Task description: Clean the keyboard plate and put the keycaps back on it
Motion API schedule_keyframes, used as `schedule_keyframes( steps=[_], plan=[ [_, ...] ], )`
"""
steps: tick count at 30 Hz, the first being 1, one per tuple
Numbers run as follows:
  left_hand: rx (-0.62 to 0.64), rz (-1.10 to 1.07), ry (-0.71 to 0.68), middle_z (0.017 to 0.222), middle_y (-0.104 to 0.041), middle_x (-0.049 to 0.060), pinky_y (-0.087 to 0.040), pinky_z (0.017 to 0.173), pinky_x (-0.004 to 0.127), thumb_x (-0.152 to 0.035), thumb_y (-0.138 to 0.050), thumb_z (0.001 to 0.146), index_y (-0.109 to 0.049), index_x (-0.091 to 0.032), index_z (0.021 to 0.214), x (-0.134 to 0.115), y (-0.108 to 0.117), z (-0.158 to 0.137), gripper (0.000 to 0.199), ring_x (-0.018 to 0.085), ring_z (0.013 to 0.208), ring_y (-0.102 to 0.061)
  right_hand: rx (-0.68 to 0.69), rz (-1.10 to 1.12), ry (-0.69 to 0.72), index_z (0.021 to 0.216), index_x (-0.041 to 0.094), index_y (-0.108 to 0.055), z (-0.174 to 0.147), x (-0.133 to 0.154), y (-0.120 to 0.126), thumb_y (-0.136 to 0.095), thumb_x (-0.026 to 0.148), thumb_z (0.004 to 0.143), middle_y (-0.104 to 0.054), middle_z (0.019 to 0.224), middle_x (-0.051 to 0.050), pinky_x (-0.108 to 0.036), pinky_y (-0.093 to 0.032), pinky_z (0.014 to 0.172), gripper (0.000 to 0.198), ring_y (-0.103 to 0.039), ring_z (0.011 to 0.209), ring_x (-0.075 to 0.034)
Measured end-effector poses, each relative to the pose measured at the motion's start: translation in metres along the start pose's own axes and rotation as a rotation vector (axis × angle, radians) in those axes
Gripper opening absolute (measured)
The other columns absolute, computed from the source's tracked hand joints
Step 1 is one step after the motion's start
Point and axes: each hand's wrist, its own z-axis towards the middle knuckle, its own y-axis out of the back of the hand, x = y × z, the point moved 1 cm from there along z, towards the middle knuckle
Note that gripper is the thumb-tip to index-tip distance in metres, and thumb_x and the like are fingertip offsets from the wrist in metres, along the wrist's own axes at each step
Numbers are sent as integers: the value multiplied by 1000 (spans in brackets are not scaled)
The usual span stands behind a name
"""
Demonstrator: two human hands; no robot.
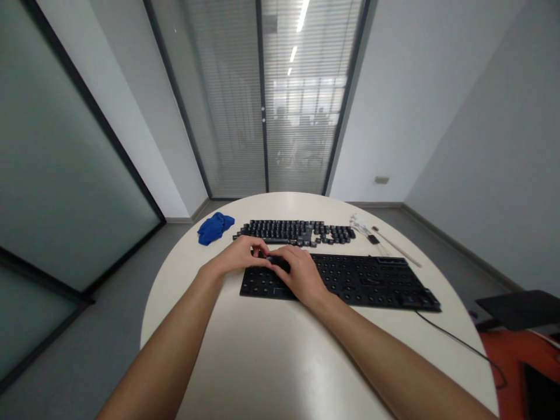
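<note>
A black keyboard base (363, 283) with its keycaps off lies on the round table, its rows of small key sockets showing. Over its left upper part, my left hand (238, 254) curls with thumb and fingers drawn together. My right hand (301, 273) meets it there from the other side, also closed, its palm side above the keyboard base. The fingertips of both hands nearly touch; whatever is between them is too small and hidden to make out. Just behind the hands, loose black keycaps (280, 227) stand in rows laid out like a keyboard.
A crumpled blue cloth (215, 227) rests at the back left of the pale round table (262, 350). At the back right are a thin stick-like brush (398, 248), a small black piece (373, 239) and clear plastic (357, 223). The keyboard's cable (459, 338) runs off the right edge.
</note>
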Motion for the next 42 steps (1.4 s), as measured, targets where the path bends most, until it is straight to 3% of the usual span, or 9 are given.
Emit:
schedule_keyframes(
  steps=[7,15,27,34,42],
  plan=[
    [56,-89,18,77,-73,2,-42,62,25,-39,-82,72,-78,-16,92,3,2,-1,31,15,68,-60,-20,22,-46,101,24,-68,2,-5,-1,-75,24,87,-73,103,-2,-37,-43,85,16,-65,100,-22],
    [84,-117,53,90,-79,5,-49,79,29,-40,-77,77,-82,-19,92,13,8,-3,26,22,86,-70,3,42,-54,104,25,-69,1,-4,-2,-76,23,87,-75,101,-1,-39,-43,87,19,-67,97,-23],
    [37,-8,67,85,-78,6,-50,77,28,-33,-69,82,-80,-17,89,19,8,-3,21,20,82,-69,36,35,-30,100,24,-71,-1,1,-6,-78,25,84,-75,99,-2,-37,-44,87,18,-67,96,-22],
    [50,60,78,83,-77,5,-49,74,28,-24,-69,78,-80,-16,88,34,4,-2,17,20,79,-67,134,55,23,98,24,-72,-5,15,-11,-81,26,81,-77,98,-1,-39,-41,87,19,-67,96,-21],
    [66,80,48,86,-77,6,-49,76,27,-23,-71,78,-79,-16,86,33,4,-1,14,20,82,-68,214,87,70,100,25,-72,-9,19,-14,-80,28,82,-77,100,-2,-39,-39,88,20,-67,96,-22]
  ],
)
